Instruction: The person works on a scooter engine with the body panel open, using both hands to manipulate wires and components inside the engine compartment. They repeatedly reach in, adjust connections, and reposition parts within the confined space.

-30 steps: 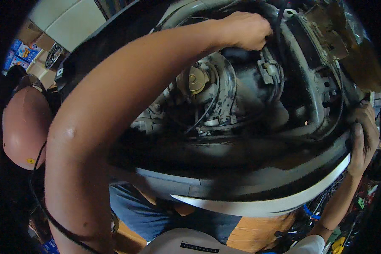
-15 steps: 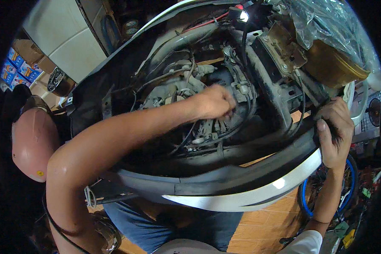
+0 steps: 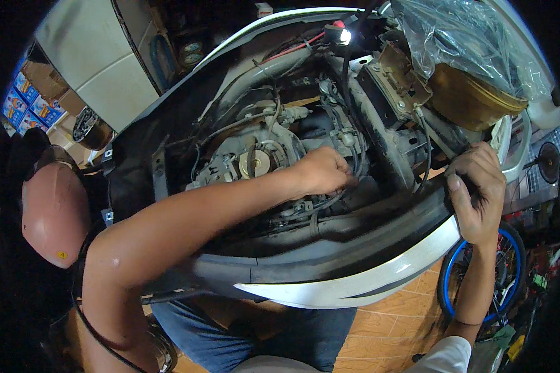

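My left hand (image 3: 325, 172) reaches into the open engine bay of a scooter, its fingers curled closed beside a black cable (image 3: 357, 163). Whatever those fingertips grip, if anything, is hidden. Beyond my left forearm lie the dusty engine (image 3: 221, 163) and a round pale-gold part (image 3: 256, 163). At the right, my right hand (image 3: 481, 194) is closed round the edge of the scooter's body panel (image 3: 379, 258), black with a white strip; the thumb shows on the near side. A small bright lamp (image 3: 345, 37) shines from the far side of the bay.
A brown round container (image 3: 473, 99) under clear plastic sheeting (image 3: 463, 37) sits at the far right. A pink helmet-like shell (image 3: 55, 208) stands left. A blue-rimmed wheel (image 3: 515, 273) is beyond my right forearm, over orange floor tiles (image 3: 379, 336).
My left hand has shifted nearer me and lower in the bay, still curled. The round pale-gold part now shows. My right hand keeps its hold on the panel; the whole view has shifted slightly.
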